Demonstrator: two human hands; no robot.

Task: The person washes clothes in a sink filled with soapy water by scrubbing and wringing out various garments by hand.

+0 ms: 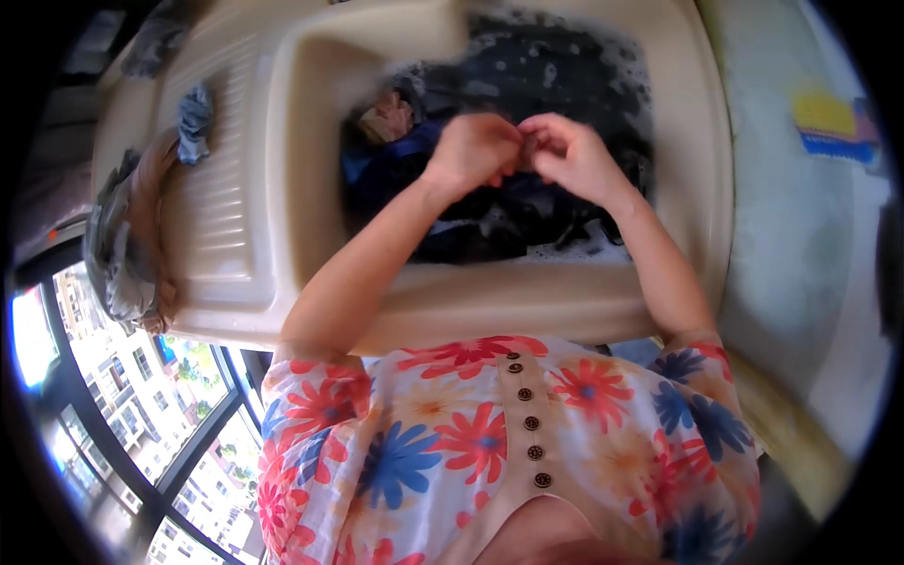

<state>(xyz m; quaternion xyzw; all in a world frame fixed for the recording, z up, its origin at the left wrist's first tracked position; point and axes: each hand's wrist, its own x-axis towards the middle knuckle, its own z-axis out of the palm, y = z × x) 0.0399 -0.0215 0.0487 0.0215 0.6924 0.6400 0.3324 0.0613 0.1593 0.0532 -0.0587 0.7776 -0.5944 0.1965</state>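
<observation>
Over the beige wash basin, my left hand and my right hand meet at the fingertips. Both are closed in a pinch around a small brownish-grey bit, too blurred to name. Beneath them, dark wet clothes lie heaped in the basin. Dark water with white suds fills its far part. A pinkish-beige cloth shows at the left of the heap, beside a dark blue one.
Left of the basin is a ribbed washboard with a crumpled grey-blue cloth on it. More clothes hang over its left edge. A yellow-and-blue packet lies on the pale surface at right. Window frames stand at lower left.
</observation>
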